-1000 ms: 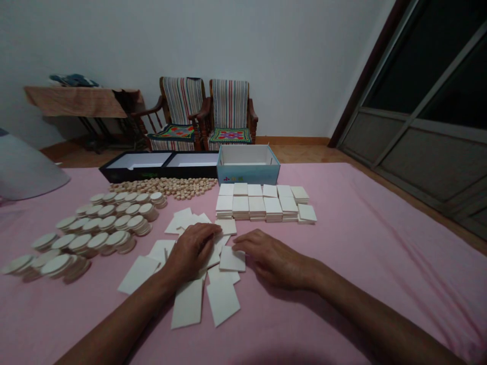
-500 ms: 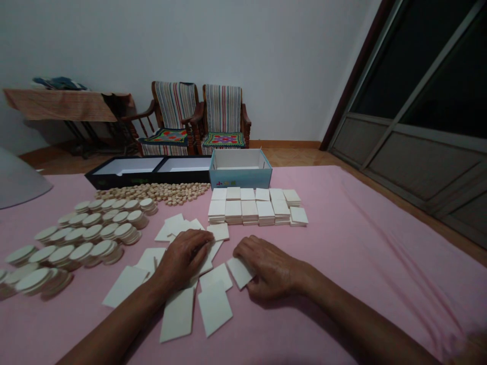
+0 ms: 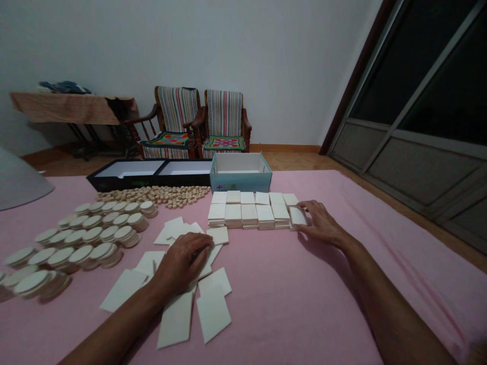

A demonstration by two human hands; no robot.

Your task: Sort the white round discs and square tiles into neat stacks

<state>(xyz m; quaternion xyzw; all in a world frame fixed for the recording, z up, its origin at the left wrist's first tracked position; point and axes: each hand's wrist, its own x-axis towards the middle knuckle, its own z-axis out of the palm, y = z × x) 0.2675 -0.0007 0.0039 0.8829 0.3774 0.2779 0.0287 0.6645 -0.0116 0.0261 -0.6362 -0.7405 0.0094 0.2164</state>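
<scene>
At the right end of the stacked white square tiles (image 3: 249, 213), my right hand (image 3: 321, 223) pinches a square tile (image 3: 298, 217) between thumb and fingers, over the front corner stack. My left hand (image 3: 186, 258) lies over a loose heap of similar tiles, its fingers bent and the thumb apart. Just beyond its fingertips is a loose tile (image 3: 218, 235). Nearer me are more loose tiles, among them one flat tile (image 3: 214, 312) and another tile (image 3: 175, 319). The left palm hides part of the heap.
Rows of round wooden discs (image 3: 91, 235) cover the left side of the pink cloth (image 3: 289, 314). Small wooden pieces (image 3: 152, 195) lie before a black divided tray (image 3: 148, 181). A light blue box (image 3: 240, 177) stands behind the stacks. Two chairs (image 3: 224, 119) are by the wall.
My right hand has moved right and away from me, carrying a tile from beside the heap to the front right stack. My left hand has stayed over the loose tiles.
</scene>
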